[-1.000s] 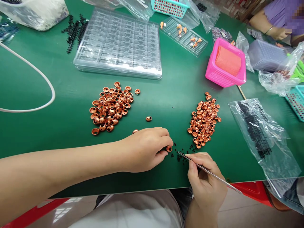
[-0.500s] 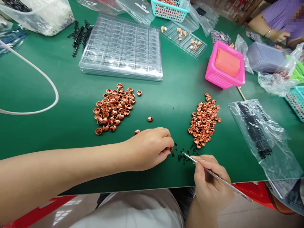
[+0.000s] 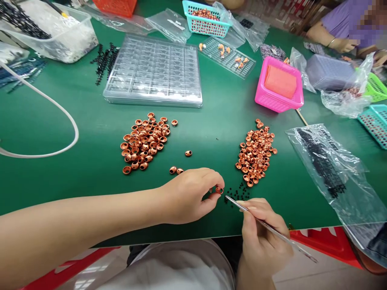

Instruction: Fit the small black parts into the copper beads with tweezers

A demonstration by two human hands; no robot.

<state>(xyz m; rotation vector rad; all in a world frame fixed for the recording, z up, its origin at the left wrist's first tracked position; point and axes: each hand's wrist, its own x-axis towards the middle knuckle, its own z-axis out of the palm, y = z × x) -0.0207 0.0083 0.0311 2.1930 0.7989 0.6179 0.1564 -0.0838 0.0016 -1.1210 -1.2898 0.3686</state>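
My left hand (image 3: pixel 190 195) pinches a small copper-coloured shell (image 3: pixel 219 190), rounded with an opening, between thumb and fingertips. In my right hand (image 3: pixel 267 239) is a pair of slim silver tweezers (image 3: pixel 298 247), held like a pen. Their tip lies just right of the shell, at the near edge of a scatter of tiny black bits (image 3: pixel 238 193); whether the tip grips one I cannot tell. A pile of copper shells (image 3: pixel 145 141) lies beyond my left forearm, and another pile (image 3: pixel 256 155) lies beyond my right hand. A loose shell (image 3: pixel 188 153) sits between them.
Stacked clear plastic trays (image 3: pixel 154 72) stand at the back. A pink basket (image 3: pixel 279 84) and a bag of black parts (image 3: pixel 323 161) are to the right. A white cord (image 3: pixel 71 121) loops in from the left. A co-worker's hand (image 3: pixel 341 44) shows at far right.
The tweezers' tip has moved left from the black bits towards the shell in my left hand. My left hand has turned slightly, showing more of the shell. The whole view has shifted slightly.
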